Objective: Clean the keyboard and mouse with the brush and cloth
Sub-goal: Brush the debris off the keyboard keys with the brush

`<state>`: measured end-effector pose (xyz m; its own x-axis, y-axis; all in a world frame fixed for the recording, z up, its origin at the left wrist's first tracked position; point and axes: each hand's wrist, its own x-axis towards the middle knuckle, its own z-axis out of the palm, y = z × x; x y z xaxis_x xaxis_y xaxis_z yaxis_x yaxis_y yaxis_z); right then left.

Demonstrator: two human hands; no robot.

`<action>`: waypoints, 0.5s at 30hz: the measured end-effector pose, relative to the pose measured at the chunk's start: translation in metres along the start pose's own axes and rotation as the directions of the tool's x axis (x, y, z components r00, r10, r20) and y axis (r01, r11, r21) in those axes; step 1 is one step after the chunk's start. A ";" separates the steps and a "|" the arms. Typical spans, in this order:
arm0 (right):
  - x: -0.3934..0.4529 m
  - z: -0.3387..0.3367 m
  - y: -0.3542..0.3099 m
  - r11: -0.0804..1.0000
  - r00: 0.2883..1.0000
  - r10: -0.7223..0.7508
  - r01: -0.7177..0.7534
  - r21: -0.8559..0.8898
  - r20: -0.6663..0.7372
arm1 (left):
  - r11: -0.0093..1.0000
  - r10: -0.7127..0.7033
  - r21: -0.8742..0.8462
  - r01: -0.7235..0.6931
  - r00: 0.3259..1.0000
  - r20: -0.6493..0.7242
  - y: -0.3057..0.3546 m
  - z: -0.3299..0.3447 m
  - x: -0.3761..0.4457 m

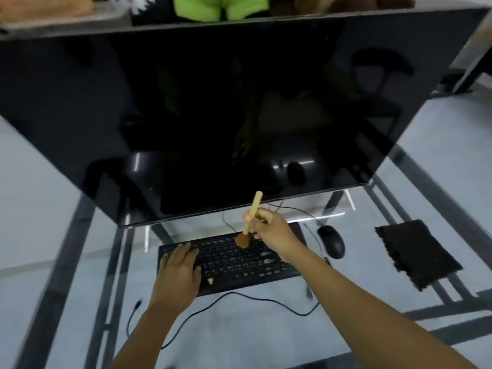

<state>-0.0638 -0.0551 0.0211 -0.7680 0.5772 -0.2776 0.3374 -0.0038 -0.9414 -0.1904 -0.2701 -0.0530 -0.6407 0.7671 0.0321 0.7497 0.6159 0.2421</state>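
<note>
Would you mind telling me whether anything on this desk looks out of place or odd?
Two small things. A pale crumb-like bit sits on the keyboard near its front edge, beside the left hand. A loose black cable trails across the glass desk in front of the keyboard, its plug end connected to nothing.

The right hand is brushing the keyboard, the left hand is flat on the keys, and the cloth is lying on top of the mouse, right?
Not quite. In the head view the cloth lies on the glass table to the right of the mouse, apart from it. The rest holds: the right hand holds the brush on the keyboard, and the left hand lies flat on the keys.
</note>
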 end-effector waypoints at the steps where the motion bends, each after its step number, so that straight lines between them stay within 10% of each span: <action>1: 0.003 0.016 0.001 1.000 1.000 -0.017 0.017 -0.012 0.015 | 1.000 -0.009 -0.001 0.009 1.000 0.002 -0.012 -0.001 -0.006; 11: 0.011 0.105 0.015 0.976 0.995 -0.073 0.085 -0.198 0.067 | 0.971 -0.159 -0.184 0.151 0.987 -0.029 -0.068 0.002 -0.045; 15: 0.023 0.111 0.018 0.940 0.972 -0.181 0.126 -0.316 -0.152 | 0.962 -0.167 -0.219 0.162 0.986 -0.007 -0.072 0.011 -0.047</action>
<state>-0.1353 -0.1327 -0.0238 -0.7247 0.6855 -0.0703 0.3929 0.3272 -0.8594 -0.2124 -0.3483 -0.0829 -0.7580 0.6522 -0.0023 0.5816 0.6776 0.4501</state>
